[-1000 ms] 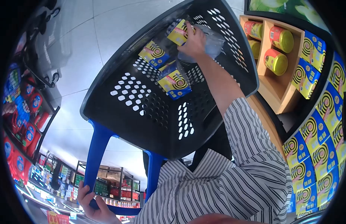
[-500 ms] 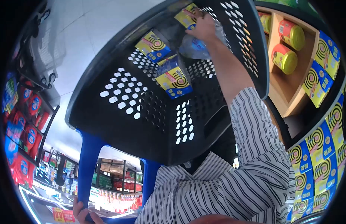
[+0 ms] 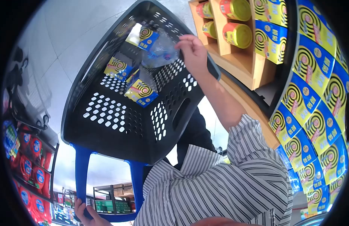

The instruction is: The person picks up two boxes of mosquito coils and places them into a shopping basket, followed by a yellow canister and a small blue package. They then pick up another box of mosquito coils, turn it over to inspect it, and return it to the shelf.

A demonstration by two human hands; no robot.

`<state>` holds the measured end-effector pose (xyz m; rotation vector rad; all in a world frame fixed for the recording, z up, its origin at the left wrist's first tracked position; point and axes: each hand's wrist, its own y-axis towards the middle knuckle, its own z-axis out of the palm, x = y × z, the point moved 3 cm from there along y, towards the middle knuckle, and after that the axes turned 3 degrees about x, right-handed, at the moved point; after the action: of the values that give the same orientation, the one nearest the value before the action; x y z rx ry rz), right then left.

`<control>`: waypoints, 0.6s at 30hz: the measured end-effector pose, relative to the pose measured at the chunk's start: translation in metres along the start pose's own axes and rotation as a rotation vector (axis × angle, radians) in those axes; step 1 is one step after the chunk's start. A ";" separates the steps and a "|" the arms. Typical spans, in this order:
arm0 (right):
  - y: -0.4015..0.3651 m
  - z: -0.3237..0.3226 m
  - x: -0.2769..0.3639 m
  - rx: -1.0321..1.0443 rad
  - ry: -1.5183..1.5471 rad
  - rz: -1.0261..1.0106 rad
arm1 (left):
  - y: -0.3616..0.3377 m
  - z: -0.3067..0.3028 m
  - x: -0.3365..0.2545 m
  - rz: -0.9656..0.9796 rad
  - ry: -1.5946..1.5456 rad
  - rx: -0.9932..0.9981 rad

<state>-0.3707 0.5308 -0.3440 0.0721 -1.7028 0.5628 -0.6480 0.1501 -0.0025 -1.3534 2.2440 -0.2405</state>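
A black shopping basket (image 3: pixel 106 141) with blue handle arms fills the middle of the view. My left hand (image 3: pixel 88 214) wraps round its blue handle (image 3: pixel 120 217) at the bottom left. Over the basket's far right rim is my right hand (image 3: pixel 195 56), empty, its fingers loosely apart. Just left of those fingers, a clear plastic package with blue print (image 3: pixel 159 54) lies inside. Three yellow-and-blue boxes with a spiral picture share the basket: a far box (image 3: pixel 146 37), a left box (image 3: pixel 118 68) and a near box (image 3: pixel 141 93).
Stacked spiral-printed boxes (image 3: pixel 306 101) line the right side. A wooden shelf (image 3: pixel 242 67) beside the basket bears yellow-lidded red jars (image 3: pixel 237 35). Red packages (image 3: pixel 33 169) sit on a rack at left, below dark carts (image 3: pixel 20 86) on the pale floor (image 3: pixel 57 45).
My right hand has come off the far box and drawn back to the right rim. That box now lies in the basket. The view has turned rightward, showing more of the shelf.
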 end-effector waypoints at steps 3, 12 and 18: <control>-0.006 -0.018 0.017 -0.081 0.230 0.132 | 0.009 0.000 -0.007 -0.086 -0.037 -0.023; 0.018 -0.155 -0.046 -0.664 0.740 0.455 | 0.027 -0.001 -0.028 0.094 0.007 0.031; 0.057 -0.210 -0.121 -0.865 0.898 0.431 | 0.029 -0.002 -0.030 -0.085 0.045 0.001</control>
<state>-0.1735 0.6341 -0.4548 -1.0351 -0.9356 0.0729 -0.6606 0.1901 -0.0025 -1.4579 2.2253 -0.3046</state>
